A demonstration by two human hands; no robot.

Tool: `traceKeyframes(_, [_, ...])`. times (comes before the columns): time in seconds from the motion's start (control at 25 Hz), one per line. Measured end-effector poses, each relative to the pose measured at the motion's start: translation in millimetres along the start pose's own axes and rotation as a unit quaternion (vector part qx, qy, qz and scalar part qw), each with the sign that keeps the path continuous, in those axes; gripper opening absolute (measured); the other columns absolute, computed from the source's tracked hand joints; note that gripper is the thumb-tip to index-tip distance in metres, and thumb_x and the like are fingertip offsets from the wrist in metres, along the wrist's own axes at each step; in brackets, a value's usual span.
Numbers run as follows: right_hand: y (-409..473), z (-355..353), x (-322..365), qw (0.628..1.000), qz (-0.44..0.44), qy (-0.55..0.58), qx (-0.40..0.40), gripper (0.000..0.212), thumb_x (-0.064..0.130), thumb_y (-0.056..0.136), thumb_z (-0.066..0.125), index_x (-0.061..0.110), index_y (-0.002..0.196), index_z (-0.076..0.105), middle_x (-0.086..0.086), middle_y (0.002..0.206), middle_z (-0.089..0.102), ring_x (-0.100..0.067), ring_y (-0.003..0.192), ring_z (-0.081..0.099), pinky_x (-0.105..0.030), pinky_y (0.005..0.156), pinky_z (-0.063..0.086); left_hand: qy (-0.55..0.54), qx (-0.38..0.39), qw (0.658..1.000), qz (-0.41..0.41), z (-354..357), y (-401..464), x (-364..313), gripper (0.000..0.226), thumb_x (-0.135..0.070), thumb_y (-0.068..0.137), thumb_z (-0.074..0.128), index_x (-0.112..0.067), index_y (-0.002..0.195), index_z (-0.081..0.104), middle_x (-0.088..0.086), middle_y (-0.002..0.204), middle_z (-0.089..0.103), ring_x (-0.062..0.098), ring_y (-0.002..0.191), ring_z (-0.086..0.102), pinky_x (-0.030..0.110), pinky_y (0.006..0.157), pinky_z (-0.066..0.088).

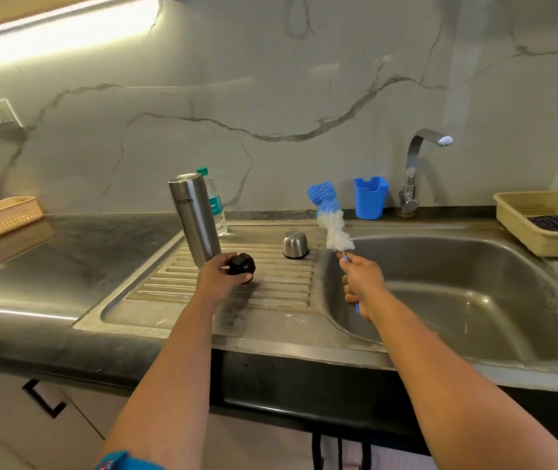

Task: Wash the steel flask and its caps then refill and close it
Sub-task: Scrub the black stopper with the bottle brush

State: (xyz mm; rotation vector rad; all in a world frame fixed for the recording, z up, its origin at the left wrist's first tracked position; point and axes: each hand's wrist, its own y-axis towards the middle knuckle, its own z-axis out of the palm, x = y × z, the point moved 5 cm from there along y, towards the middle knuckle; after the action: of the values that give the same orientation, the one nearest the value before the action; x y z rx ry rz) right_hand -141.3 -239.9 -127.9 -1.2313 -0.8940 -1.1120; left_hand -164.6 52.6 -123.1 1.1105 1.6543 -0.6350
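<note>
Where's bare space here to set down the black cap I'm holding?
Free: the ribbed steel drainboard between your left hand and the sink basin, and the dark countertop left of it. Crowded: the drainboard's back edge, with upside-down steel flask, plastic water bottle and domed steel cap.

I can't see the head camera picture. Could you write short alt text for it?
A person's left hand grips a black inner cap while the right hand holds a blue-and-white bottle brush at a steel sink. An upside-down steel flask and steel outer cap stand on the drainboard.
</note>
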Motion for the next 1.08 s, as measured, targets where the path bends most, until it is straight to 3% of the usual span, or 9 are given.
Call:
traceKeyframes(0.16, [10,-6,5,0.999,-0.032,-0.012,-0.004,0.020,0.023,0.099,0.052,0.028,0.114,0.063,0.003,0.054,0.035,-0.008,0.043,0.024,-0.020,0.035,0.021,0.031,0.011,0.999,0.027,13,11,2,0.057,0.000,0.077,0.081,-0.012,0.126,0.056,0.003,0.126,0.057,0.025,0.110,0.060,0.039,0.098,0.050])
traceKeyframes(0.36, [16,-13,6,0.998,-0.048,-0.026,-0.027,0.017,0.023,0.098,0.053,0.031,0.108,0.064,0.003,0.056,0.036,-0.008,0.046,0.025,-0.022,0.038,0.021,0.104,-0.010,0.992,0.071,21,14,2,0.052,-0.013,0.084,0.078,-0.014,0.130,0.054,0.000,0.122,0.059,0.025,0.111,0.059,0.038,0.100,0.049])
traceKeyframes(0.48, [17,-15,6,0.997,-0.053,-0.043,-0.028,0.018,0.024,0.098,0.053,0.030,0.111,0.064,0.001,0.059,0.038,-0.009,0.048,0.027,-0.023,0.039,0.024,0.128,-0.016,0.989,0.066,22,14,4,0.059,-0.019,0.082,0.080,-0.016,0.135,0.052,0.008,0.131,0.060,0.030,0.119,0.058,0.047,0.104,0.048])
traceKeyframes(0.6, [17,-17,7,0.997,-0.053,-0.050,-0.028,0.021,0.024,0.098,0.053,0.030,0.116,0.062,0.000,0.065,0.042,-0.010,0.052,0.030,-0.024,0.042,0.026,0.136,-0.024,0.989,0.047,22,8,0,0.079,-0.032,0.076,0.085,-0.013,0.142,0.046,0.010,0.138,0.054,0.031,0.125,0.055,0.047,0.106,0.046])
traceKeyframes(0.68, [18,-22,9,0.995,-0.065,-0.066,-0.040,0.025,0.026,0.097,0.054,0.029,0.120,0.062,0.000,0.069,0.045,-0.010,0.053,0.033,-0.025,0.043,0.028,0.163,-0.083,0.981,0.069,19,-3,-14,0.088,-0.043,0.069,0.088,-0.010,0.140,0.047,0.012,0.138,0.049,0.030,0.124,0.053,0.044,0.105,0.047])
traceKeyframes(0.8, [22,-35,16,0.986,-0.095,-0.114,-0.081,0.032,0.030,0.096,0.055,0.027,0.128,0.061,0.001,0.086,0.053,-0.011,0.058,0.039,-0.025,0.044,0.032,0.222,-0.182,0.945,0.156,25,-24,-48,0.071,-0.039,0.073,0.086,-0.009,0.128,0.055,0.010,0.129,0.051,0.025,0.122,0.048,0.030,0.099,0.043])
traceKeyframes(0.92, [23,-51,16,0.980,-0.084,-0.147,-0.108,0.032,0.029,0.096,0.054,0.028,0.127,0.061,-0.002,0.095,0.054,-0.012,0.061,0.043,-0.026,0.044,0.035,0.248,-0.110,0.935,0.230,64,-18,-80,0.054,-0.031,0.083,0.078,-0.008,0.126,0.056,0.008,0.125,0.054,0.024,0.119,0.050,0.023,0.091,0.037])
traceKeyframes(1.0, [25,-58,15,0.978,-0.081,-0.157,-0.113,0.032,0.030,0.096,0.053,0.028,0.127,0.061,-0.002,0.096,0.054,-0.014,0.063,0.046,-0.027,0.048,0.039,0.232,-0.052,0.951,0.199,94,3,-87,0.055,-0.030,0.086,0.075,-0.006,0.129,0.052,0.011,0.129,0.053,0.027,0.120,0.051,0.028,0.093,0.040])
traceKeyframes(1.08, [26,-61,17,0.969,-0.094,-0.192,-0.126,0.035,0.030,0.096,0.052,0.027,0.130,0.060,-0.004,0.107,0.059,-0.021,0.082,0.056,-0.032,0.065,0.049,0.222,-0.021,0.964,0.144,118,21,-86,0.063,-0.035,0.086,0.074,-0.004,0.132,0.046,0.015,0.134,0.047,0.030,0.123,0.048,0.033,0.099,0.041])
